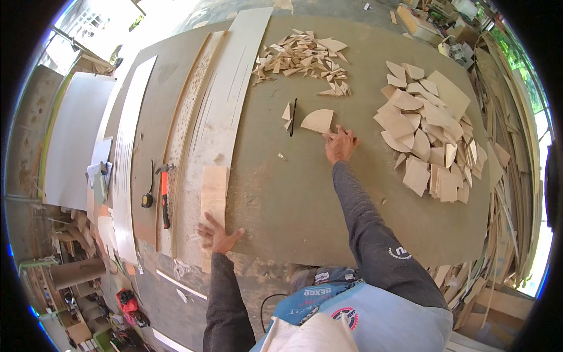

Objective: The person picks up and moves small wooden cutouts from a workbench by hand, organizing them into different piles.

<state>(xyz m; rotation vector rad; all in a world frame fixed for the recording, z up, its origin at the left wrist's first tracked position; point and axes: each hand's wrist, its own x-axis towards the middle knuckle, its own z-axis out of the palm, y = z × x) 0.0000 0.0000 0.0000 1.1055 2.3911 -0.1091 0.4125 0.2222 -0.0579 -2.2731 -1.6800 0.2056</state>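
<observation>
My right hand [342,145] is at the lower right corner of a thin quarter-circle wood piece [317,121], its bent fingers gripping that corner over the brown tabletop. Just left of this piece lie a thin black pen-like stick [293,117] and small pointed wood offcuts [287,111]. My left hand [218,234] rests with spread fingers on a narrow pale wood board [214,188] near the table's front edge.
Small wood scraps [305,54] are heaped at the far middle. A larger pile of curved wood pieces [431,126] covers the right side. Leftward lie a long white panel [220,94], a hammer [165,196] and a tape measure [147,200]. Stacked boards [516,135] stand beyond the right edge.
</observation>
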